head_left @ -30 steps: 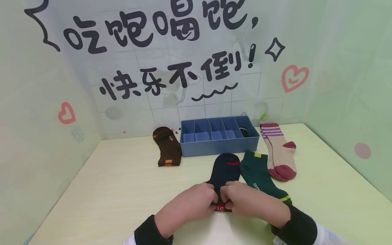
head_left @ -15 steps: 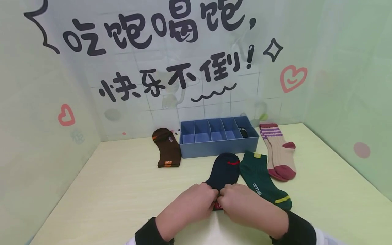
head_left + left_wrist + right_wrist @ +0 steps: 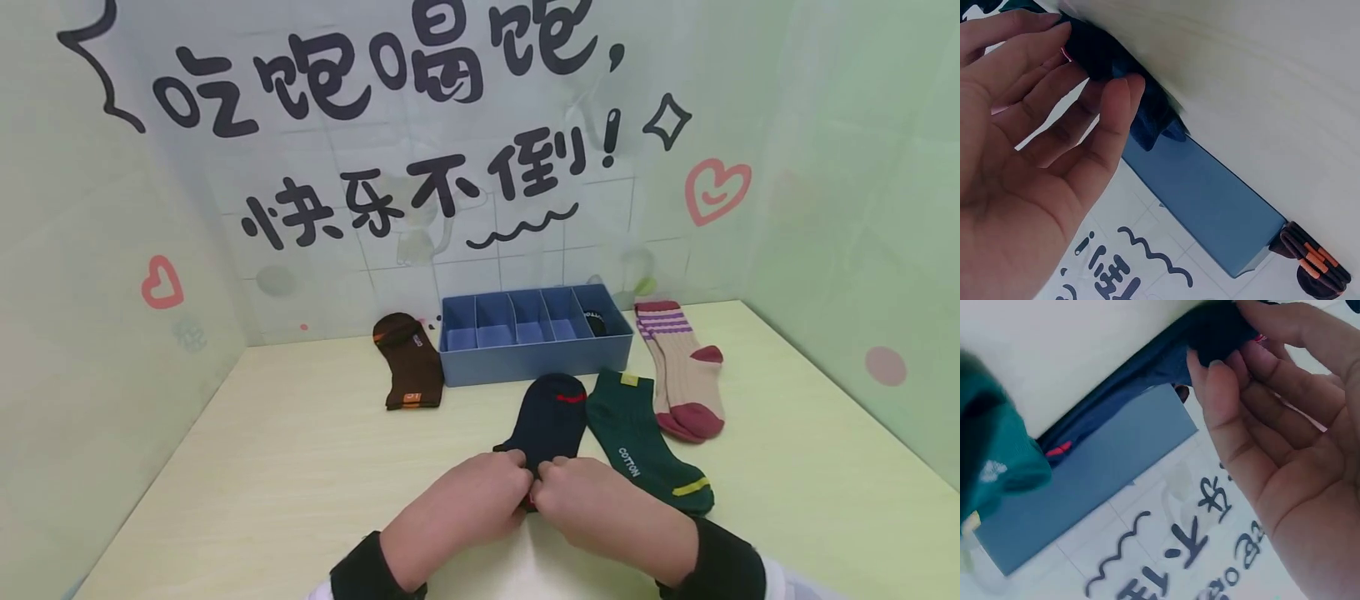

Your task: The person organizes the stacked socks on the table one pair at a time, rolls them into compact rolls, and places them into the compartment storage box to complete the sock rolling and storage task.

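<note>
A navy sock point(image 3: 551, 412) with a red mark near its toe lies lengthwise on the pale table point(image 3: 285, 467). Its near end is bunched into a small roll. My left hand point(image 3: 513, 471) and right hand point(image 3: 553, 477) meet at that roll and pinch it between thumbs and fingers. In the left wrist view the left hand point(image 3: 1094, 75) has its fingertips on the dark fabric point(image 3: 1147, 119). In the right wrist view the right hand point(image 3: 1222, 344) grips the navy sock point(image 3: 1166, 362) from the other side. Only a sliver of the red cuff shows.
A green sock point(image 3: 637, 442) lies just right of the navy one, and a beige sock with purple stripes point(image 3: 686, 375) further right. A blue divided box point(image 3: 532, 362) stands behind, with a dark roll point(image 3: 596, 322) in its right compartment. A brown sock point(image 3: 408, 362) lies to its left.
Both hands have moved a little away from me, rolling the sock's near end further up. The red cuff label that showed before is now almost hidden.
</note>
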{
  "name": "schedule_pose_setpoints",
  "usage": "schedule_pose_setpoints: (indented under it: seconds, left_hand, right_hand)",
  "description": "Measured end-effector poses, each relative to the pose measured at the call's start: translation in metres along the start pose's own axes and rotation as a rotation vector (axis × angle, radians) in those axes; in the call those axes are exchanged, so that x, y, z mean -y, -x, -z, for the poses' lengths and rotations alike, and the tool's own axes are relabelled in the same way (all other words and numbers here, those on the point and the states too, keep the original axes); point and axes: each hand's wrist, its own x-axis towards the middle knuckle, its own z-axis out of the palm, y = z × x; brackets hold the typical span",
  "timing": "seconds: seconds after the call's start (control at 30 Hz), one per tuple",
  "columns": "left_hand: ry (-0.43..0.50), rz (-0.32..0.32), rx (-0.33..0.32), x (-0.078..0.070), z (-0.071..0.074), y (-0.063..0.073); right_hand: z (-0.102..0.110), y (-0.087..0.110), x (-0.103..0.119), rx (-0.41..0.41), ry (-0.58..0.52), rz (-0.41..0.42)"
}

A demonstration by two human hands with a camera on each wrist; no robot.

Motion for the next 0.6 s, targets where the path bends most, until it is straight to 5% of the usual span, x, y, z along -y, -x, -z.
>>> schedule_pose_setpoints:
  seconds: [0.1, 0.33, 0.6]
  left_hand:
    - [-0.002, 0.013, 0.027, -0.001, -0.001, -0.002]
    - [0.037, 0.031, 0.099, -0.001, -0.003, -0.004]
    - [0.154, -0.027, 0.152, -0.001, 0.004, -0.001]
  right_hand:
    - [-0.002, -0.003, -0.007, 0.021, -0.123, -0.032]
    - [-0.002, -0.005, -0.030, 0.085, -0.650, -0.141]
    - [0.006, 0.000, -0.031, 0.184, -0.690, -0.184]
